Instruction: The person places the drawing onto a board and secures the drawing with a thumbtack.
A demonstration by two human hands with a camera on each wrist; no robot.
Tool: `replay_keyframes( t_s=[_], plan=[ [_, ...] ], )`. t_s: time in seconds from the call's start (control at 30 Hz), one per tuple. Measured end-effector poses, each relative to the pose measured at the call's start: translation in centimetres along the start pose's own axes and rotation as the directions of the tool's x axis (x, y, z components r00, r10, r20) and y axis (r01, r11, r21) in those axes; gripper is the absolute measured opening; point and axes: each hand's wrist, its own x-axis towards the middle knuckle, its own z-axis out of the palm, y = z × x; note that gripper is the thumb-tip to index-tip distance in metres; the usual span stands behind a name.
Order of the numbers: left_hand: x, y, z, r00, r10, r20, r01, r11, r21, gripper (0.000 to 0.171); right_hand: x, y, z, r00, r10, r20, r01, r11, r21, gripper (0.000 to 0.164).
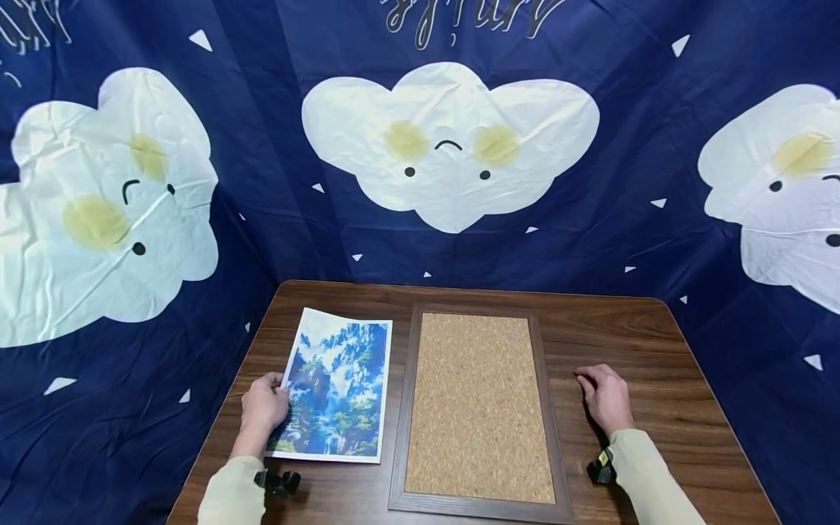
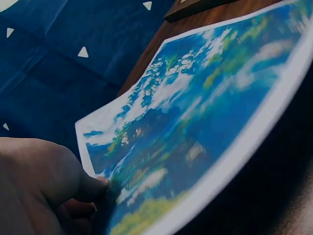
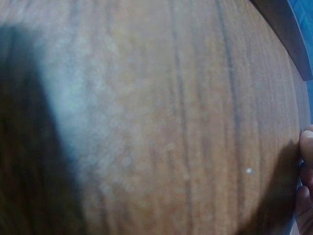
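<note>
Currently pinched at its nine o'clock edge between the thumb and fingers of a bare left hand [image 1: 265,401]: a rectangular, white-bordered paper print [image 1: 337,394] of blue mountains, white mist and green trees, placed at nine o'clock from a rectangular tan cork board with a brown wooden frame [image 1: 479,408]. Bent along the top edge toward the eleven o'clock corner, and bowed in the left wrist view. Apart from the frame, with a narrow strip of brown wood-grain counter [image 1: 623,328] showing in between. Over at three o'clock from the board, a bare right hand [image 1: 605,397], close above or touching the counter, hard to say which. Fingers there bent inward, tips narrow and near the thumb; impossible to tell whether anything between them. Barely caught at the four o'clock edge of the right wrist view. On both arms, cream sleeves [image 1: 230,496], with black devices [image 1: 600,468] at the wrists. Behind the counter at twelve o'clock, a navy blue fabric backdrop [image 1: 262,146] printed with small white triangles and large, yellow-cheeked white clouds [image 1: 453,146], the middle one upside down.
</note>
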Motion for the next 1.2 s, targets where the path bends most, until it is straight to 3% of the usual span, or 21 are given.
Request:
replay_keyframes(
  t_s=[0.43,0.6,0.93,1.2],
  plan=[
    [-0.2,0.2,-0.5,0.999,-0.040,-0.004,0.040,0.996,-0.078,0.030,-0.2,0.2,0.2,1.000,-0.006,-0.013,0.006,1.000,-0.003,0.016],
    [-0.5,0.3,-0.6,0.998,-0.055,0.029,0.058,0.990,-0.131,0.030,-0.2,0.2,0.2,1.000,-0.014,-0.019,0.014,1.000,-0.001,0.017],
    [-1.0,0.6,-0.2,0.994,-0.076,0.084,0.094,0.966,-0.240,0.030,-0.1,0.2,0.1,1.000,-0.007,-0.014,0.007,1.000,-0.002,0.016],
    [-1.2,1.4,0.0,0.992,-0.045,0.116,0.085,0.927,-0.364,0.030,-0.1,0.2,0.2,1.000,-0.009,-0.017,0.009,1.000,-0.003,0.016]
  ],
)
